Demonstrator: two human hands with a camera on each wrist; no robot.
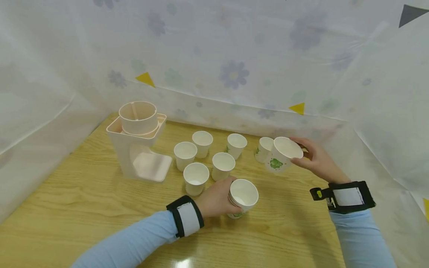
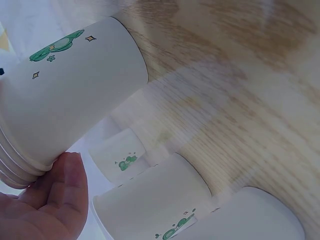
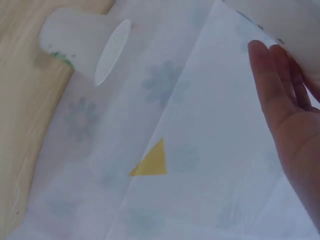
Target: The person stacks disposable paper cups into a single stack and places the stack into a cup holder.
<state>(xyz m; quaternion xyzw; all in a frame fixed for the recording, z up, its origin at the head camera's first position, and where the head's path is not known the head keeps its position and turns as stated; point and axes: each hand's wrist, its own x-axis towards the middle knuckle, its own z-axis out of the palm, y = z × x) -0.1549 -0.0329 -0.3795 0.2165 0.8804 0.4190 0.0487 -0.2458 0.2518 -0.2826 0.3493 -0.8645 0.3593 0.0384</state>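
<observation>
My left hand [image 1: 218,197] grips a small stack of nested white paper cups [image 1: 244,193] near the front of the group. Several stacked rims show beside the fingertips in the left wrist view, and the outer cup [image 2: 75,85] carries a green print. Off to the right, my right hand [image 1: 316,160] holds a single paper cup [image 1: 283,156] by its side near the rim, mouth up and slightly tilted. That cup overlaps a standing paper cup [image 1: 263,150] behind it in the head view. Only part of the held cup [image 3: 295,25] enters the right wrist view.
Several more white paper cups [image 1: 196,176] stand upright on the wooden table [image 1: 110,216] left of and behind the stack. At the back left is a cream dispenser-like stand [image 1: 124,152] with a round top container [image 1: 139,123]. A flower-patterned white sheet [image 1: 201,56] hangs behind the table.
</observation>
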